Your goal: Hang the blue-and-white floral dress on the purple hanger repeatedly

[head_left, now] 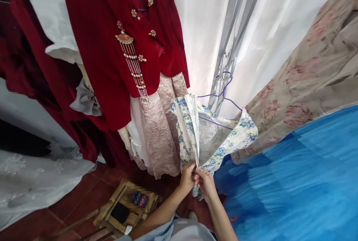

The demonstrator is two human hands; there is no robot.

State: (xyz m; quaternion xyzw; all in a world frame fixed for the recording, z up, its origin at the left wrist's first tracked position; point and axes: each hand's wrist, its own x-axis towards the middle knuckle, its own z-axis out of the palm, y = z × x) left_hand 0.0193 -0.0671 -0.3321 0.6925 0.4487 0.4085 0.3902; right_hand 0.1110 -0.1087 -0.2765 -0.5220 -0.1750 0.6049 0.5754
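A sleeveless white garment with blue and yellow flowers [223, 151] hangs on a thin purple hanger [223, 92], its front parted in a V. At the bottom of that V, my left hand [188, 177] pinches the garment's edge. Right beside it, my right hand [205, 183] has its fingers closed on the other edge of the same opening. The two hands nearly touch. Whatever fastening lies between the fingertips is too small to make out. The lower part of the garment falls behind my hands and is partly hidden.
A red jacket with beaded ornaments [156, 47] hangs at left over a pink brocade skirt [162, 129]. Blue tulle [302, 181] and beige floral cloth [302, 88] fill the right. Below left stands a bamboo stool [120, 190] with dark items on it. White curtains [198, 28] hang behind.
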